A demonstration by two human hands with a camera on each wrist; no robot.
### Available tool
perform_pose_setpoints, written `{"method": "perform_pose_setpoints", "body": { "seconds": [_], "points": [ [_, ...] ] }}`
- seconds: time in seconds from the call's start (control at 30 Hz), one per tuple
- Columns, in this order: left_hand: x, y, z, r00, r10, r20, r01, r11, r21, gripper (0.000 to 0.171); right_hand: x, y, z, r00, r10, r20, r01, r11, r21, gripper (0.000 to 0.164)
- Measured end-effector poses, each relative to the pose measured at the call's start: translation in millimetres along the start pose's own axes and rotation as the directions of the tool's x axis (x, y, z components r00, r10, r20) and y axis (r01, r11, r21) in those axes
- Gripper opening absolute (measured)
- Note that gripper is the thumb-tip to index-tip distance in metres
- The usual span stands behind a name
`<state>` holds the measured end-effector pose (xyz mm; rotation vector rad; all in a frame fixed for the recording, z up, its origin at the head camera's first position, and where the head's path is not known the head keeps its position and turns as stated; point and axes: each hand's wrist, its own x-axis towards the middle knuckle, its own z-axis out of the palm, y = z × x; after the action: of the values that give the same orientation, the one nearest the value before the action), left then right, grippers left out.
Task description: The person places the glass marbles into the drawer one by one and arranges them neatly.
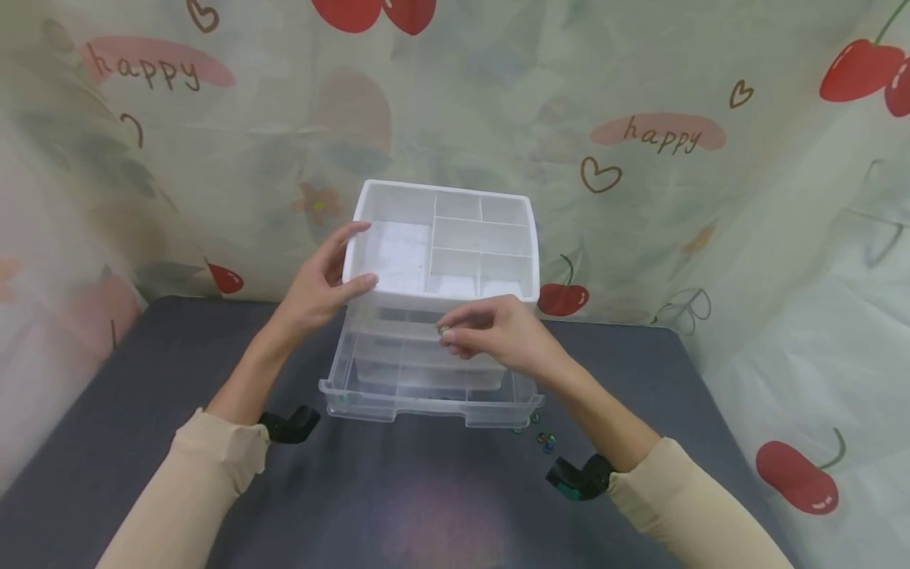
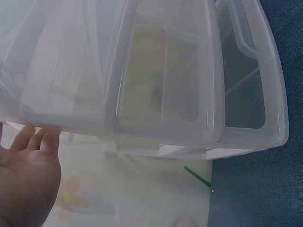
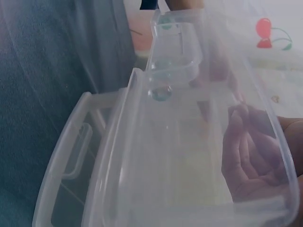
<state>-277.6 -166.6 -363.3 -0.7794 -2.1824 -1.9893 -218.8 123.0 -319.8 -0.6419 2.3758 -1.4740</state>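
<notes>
A white storage box with clear drawers (image 1: 448, 300) stands on the dark table, its compartmented top facing me. My left hand (image 1: 316, 280) holds the top's left edge, thumb over the rim. In the left wrist view, that hand (image 2: 31, 175) lies against the box's side. My right hand (image 1: 501, 336) pinches a small glass marble (image 1: 444, 331) between thumb and fingers, in front of the box. Below it, the bottom clear drawer (image 1: 426, 407) is pulled out. The right wrist view shows the right hand (image 3: 258, 151) partly through clear plastic, its marble not distinct.
Several colored marbles (image 1: 546, 439) lie on the dark table (image 1: 341, 506), right of the pulled-out drawer. A patterned curtain (image 1: 455, 103) with cherries and lettering hangs behind the table. Dark wrist-worn cameras (image 1: 579, 478) sit on both forearms.
</notes>
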Motion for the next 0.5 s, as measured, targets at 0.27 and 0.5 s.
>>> {"method": "perform_pose_setpoints", "body": {
  "seconds": [0.27, 0.5],
  "points": [
    [-0.3, 2.0, -0.6, 1.000, -0.010, -0.004, 0.010, 1.000, 0.002, 0.068, 12, 0, 9, 0.997, 0.073, 0.009, -0.073, 0.996, 0.046, 0.022],
    [0.3, 1.5, -0.4, 1.000, 0.002, -0.002, -0.002, 1.000, 0.001, 0.069, 20, 3, 17, 0.990, 0.137, 0.022, -0.138, 0.985, 0.107, 0.021]
  ]
}}
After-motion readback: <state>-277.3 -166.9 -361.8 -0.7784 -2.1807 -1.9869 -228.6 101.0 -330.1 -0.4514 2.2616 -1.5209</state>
